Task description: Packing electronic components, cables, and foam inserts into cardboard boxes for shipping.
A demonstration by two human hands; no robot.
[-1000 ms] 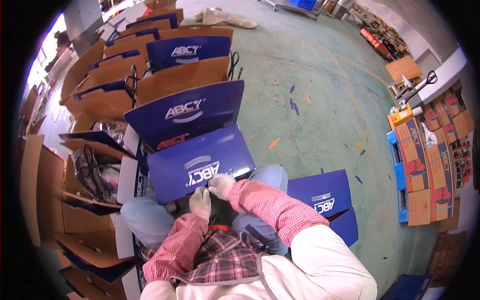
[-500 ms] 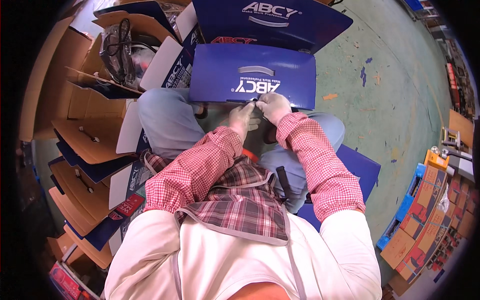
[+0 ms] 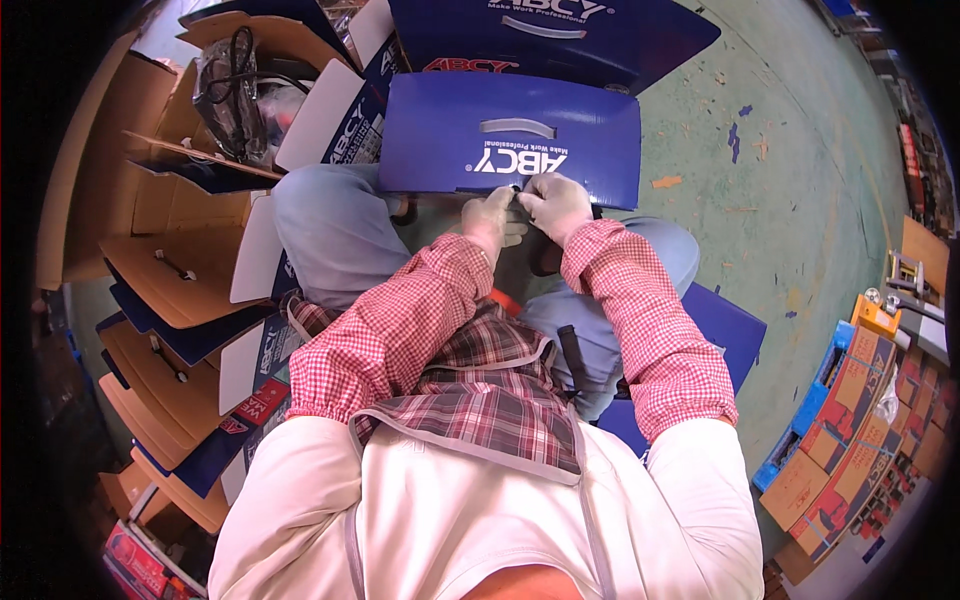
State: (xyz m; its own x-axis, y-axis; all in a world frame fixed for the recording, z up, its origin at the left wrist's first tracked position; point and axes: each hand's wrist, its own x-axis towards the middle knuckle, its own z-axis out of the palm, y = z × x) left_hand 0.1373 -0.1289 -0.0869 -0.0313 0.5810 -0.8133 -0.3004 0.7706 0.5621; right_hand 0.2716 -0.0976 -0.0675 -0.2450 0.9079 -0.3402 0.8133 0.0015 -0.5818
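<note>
A blue carton [image 3: 425, 135] with a pale carry handle [image 3: 517, 128] stands between my knees. At the middle of its near edge, my gloved left hand [image 3: 492, 220] and gloved right hand [image 3: 556, 208] meet. Both have their fingertips pinched together around something small and dark, too hidden to name. The right fingers touch the carton's edge just below its white print. My left thumb and forefinger point toward the right fingertips, with the other left fingers curled below.
Beyond stands another blue carton [image 3: 640, 45]. On my left are open cartons, one holding a bagged black cable [image 3: 238, 95], and several brown flaps [image 3: 175, 280]. A blue carton [image 3: 720, 335] lies by my right knee. Scraps [image 3: 735, 140] litter the green floor; boxes [image 3: 835, 440] are stacked at right.
The carton sits slightly higher in the picture, and my hands appear a little farther right. Both hands keep pinching at the same edge.
</note>
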